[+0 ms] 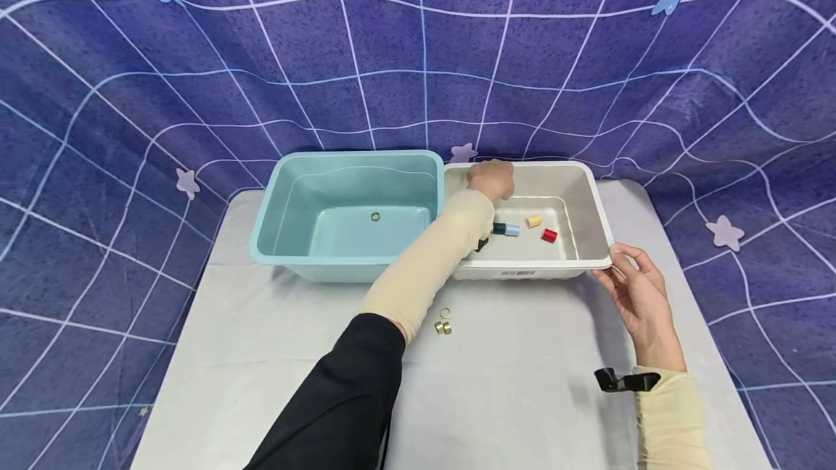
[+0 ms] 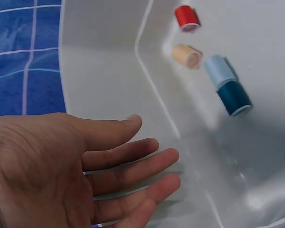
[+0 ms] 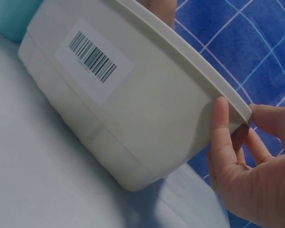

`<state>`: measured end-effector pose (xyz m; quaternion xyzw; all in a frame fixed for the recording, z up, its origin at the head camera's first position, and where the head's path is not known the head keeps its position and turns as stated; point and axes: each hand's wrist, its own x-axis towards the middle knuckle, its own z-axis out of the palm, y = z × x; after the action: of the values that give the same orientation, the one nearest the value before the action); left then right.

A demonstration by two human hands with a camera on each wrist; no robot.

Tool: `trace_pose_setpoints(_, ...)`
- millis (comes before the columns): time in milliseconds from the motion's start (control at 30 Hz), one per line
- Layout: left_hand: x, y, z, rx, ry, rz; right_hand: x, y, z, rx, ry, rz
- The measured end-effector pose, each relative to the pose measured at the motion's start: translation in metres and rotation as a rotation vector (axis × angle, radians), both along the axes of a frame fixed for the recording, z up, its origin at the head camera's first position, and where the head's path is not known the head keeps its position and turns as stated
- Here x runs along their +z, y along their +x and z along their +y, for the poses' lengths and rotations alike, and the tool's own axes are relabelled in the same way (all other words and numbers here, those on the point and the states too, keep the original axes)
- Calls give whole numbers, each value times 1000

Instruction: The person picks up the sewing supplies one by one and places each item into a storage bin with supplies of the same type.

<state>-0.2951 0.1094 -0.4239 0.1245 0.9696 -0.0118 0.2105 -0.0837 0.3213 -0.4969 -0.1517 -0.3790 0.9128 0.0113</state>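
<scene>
Right hand (image 1: 643,296) grips the white bin's rim (image 1: 555,265). Left hand (image 1: 491,178) is relaxed, empty, near a teal spool (image 2: 234,98).

i make out smooth plastic in the white bin (image 3: 166,95), glossy inside, and in the teal bin (image 1: 326,261), more satiny. its neighbour's label (image 3: 94,59) is flat paper. from my remote seat the spools (image 2: 233,97) show soft-sheened thread, the rings (image 1: 447,328) shiny yellow metal, tablecloth (image 1: 522,383) and backdrop (image 1: 457,49) matt cloth.
</scene>
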Motion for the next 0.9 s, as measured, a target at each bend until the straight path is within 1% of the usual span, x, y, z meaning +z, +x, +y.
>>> trace_pose_setpoints(67, 5, 1, -1, -1, 13, 1, 0, 0, 0, -2, 1, 3)
trace_pose_setpoints(200, 12, 3, -6, -18, 74, 38, 0, 0, 0, 1, 5, -4)
trace_pose_setpoints(300, 18, 6, -11, -45, 127, 78, 0, 0, 0, 1, 9, -12)
trace_pose_setpoints(400, 26, 11, -13, -87, 160, 117, 1, 0, 0, -2, 13, -14)
trace_pose_setpoints(533, 36, 19, -13, -145, 159, 143, 1, 0, 0, -3, 16, -15)
trace_pose_setpoints(667, 42, 30, -12, -180, 151, 168, 1, 0, 0, -3, 17, -19)
trace_pose_setpoints(767, 45, 40, -13, -206, 168, 206, 0, 0, 0, -2, 12, -17)
trace_pose_setpoints(900, 51, 56, -14, -248, 199, 239, 0, 0, 0, 0, 8, -8)
